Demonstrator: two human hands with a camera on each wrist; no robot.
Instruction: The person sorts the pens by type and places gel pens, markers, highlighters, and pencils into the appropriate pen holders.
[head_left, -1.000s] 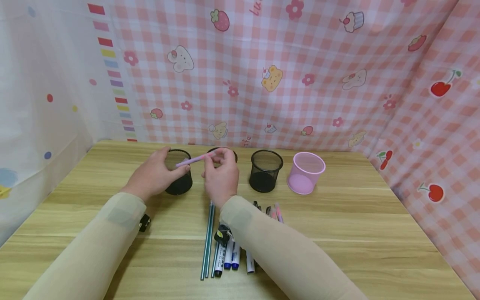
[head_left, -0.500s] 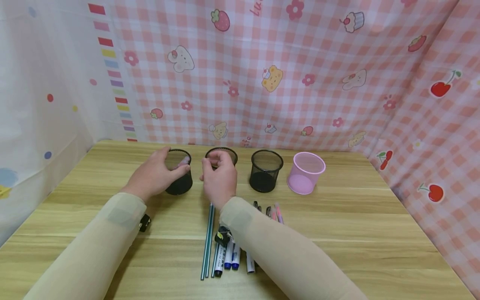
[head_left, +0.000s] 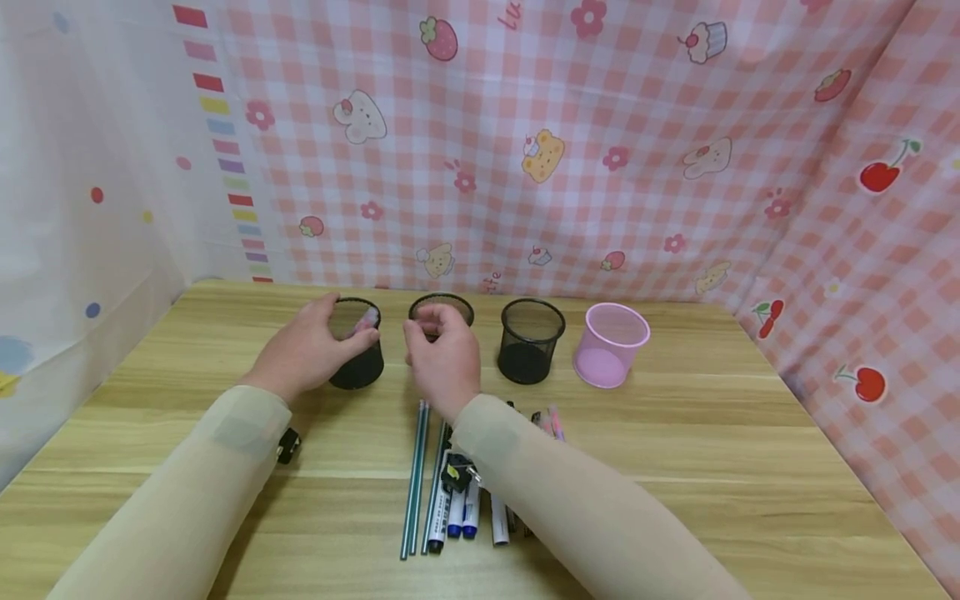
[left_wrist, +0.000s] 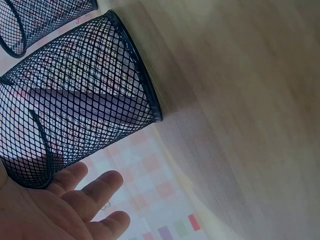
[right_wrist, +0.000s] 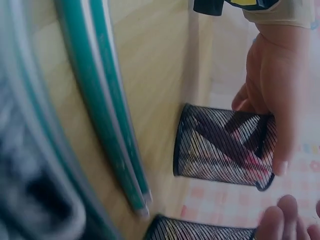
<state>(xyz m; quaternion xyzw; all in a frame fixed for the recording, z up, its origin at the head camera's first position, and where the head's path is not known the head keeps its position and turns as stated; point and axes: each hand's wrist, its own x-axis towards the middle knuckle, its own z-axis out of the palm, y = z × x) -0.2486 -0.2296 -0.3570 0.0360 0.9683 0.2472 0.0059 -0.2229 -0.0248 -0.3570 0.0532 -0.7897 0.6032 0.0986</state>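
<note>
My left hand (head_left: 300,354) holds the leftmost black mesh pen cup (head_left: 358,372) by its rim, thumb across the near side and fingers at the far side. Inside that cup stands a pink and purple pen (head_left: 368,318), its shaft showing dark through the mesh in both wrist views. Just right of it, my right hand (head_left: 447,360) hovers in front of a second black mesh cup (head_left: 468,310), its fingers loosely bent with nothing between them. In the left wrist view, several fingertips (left_wrist: 112,181) reach past the cup's rim.
Farther right stand a third black mesh cup (head_left: 525,363) and a pink mesh cup (head_left: 603,367). Green pencils (head_left: 414,492), white markers (head_left: 470,510) and several pens (head_left: 555,423) lie in front, partly under my right forearm. A patterned curtain (head_left: 480,167) hangs behind the table.
The pink and purple pen has left my right hand's fingers and is now in the leftmost cup. My right hand has shifted little; the left keeps its hold on the rim.
</note>
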